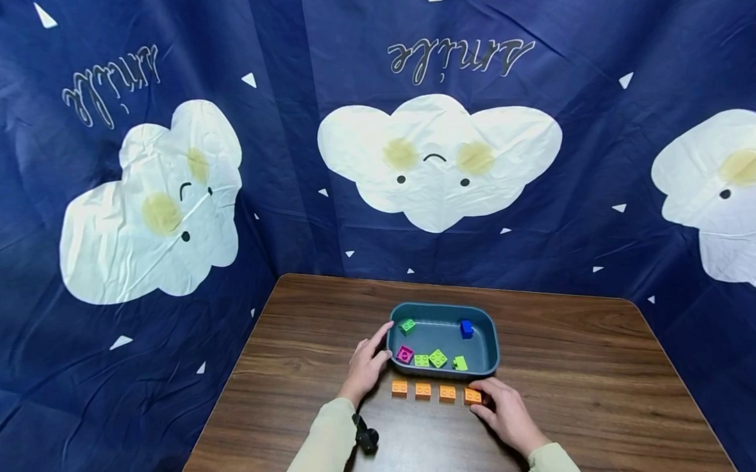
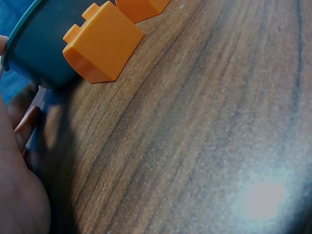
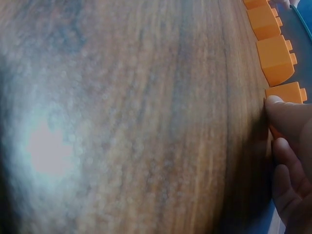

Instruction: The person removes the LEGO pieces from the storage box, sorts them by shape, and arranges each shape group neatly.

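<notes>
orange bricks (image 1: 423, 391) 4 | green bricks (image 1: 438, 359) 4 | magenta brick (image 1: 404, 354) 1 | blue brick (image 1: 467, 329) 1 | tray (image 1: 438, 337) 1

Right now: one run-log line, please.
left hand: touches tray | right hand: holds rightmost orange block | row: four orange blocks

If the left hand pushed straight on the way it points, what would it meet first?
The blue-green tray, at its left end, which the left hand seems to be touching now.

Reaches forward with both pale-sleeved forearms (image 1: 323, 443) from the lower edge of the head view. Holds the left hand (image 1: 362, 368) pointing forward, with forefinger (image 1: 381, 334) and thumb spread apart. Has the right hand (image 1: 508, 408) angled inward, pinching between thumb and bent fingers.
</notes>
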A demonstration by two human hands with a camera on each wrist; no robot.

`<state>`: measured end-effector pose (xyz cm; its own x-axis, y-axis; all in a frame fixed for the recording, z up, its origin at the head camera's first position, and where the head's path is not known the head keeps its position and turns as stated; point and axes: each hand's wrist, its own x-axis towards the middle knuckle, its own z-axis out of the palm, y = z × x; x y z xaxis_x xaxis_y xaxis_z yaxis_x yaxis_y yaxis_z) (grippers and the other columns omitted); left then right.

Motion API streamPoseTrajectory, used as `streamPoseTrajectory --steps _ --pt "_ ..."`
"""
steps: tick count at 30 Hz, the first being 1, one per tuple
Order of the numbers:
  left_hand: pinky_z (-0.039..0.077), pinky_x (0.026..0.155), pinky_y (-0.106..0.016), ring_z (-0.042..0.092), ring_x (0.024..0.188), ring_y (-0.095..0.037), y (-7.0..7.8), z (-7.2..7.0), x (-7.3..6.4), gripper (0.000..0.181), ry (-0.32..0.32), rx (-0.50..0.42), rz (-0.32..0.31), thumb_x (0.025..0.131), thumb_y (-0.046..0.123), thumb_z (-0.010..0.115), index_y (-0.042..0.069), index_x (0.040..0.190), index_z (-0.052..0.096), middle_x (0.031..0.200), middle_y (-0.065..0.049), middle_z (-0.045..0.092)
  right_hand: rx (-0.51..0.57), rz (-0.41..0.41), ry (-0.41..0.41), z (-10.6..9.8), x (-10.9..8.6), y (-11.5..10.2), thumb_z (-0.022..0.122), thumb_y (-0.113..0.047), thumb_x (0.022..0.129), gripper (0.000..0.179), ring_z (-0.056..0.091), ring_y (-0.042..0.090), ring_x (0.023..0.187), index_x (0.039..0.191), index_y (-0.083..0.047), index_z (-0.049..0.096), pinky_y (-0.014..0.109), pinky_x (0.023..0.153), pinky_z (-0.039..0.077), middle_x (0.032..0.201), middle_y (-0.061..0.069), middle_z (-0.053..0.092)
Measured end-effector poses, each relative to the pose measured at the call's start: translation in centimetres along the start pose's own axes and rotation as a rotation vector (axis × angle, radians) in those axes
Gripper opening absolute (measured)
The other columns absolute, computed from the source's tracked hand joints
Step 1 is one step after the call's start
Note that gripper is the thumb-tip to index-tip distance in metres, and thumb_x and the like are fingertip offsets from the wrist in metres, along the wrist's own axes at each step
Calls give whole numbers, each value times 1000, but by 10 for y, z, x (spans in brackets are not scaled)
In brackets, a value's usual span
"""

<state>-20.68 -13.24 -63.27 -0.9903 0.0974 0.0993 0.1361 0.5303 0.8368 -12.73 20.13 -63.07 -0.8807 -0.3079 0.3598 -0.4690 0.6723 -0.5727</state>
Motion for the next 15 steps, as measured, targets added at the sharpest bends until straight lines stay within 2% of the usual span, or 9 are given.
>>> streamPoseTrajectory --steps 8,15 --pt "39 101 -61 51 122 -26 0 1 -1 65 4 3 -2 96 27 59 53 155 46 143 7 60 9 18 -28 -2 1 -1 90 -4 78 37 59 2 82 109 -16 75 26 71 52 99 -10 68" --pt "41 98 -59 51 120 -25 0 0 0 65 2 10 7 95 27 60 48 156 48 142 3 61 23 37 -62 -4 3 -2 90 -6 80 36 59 2 82 110 -16 75 26 70 52 100 -9 68"
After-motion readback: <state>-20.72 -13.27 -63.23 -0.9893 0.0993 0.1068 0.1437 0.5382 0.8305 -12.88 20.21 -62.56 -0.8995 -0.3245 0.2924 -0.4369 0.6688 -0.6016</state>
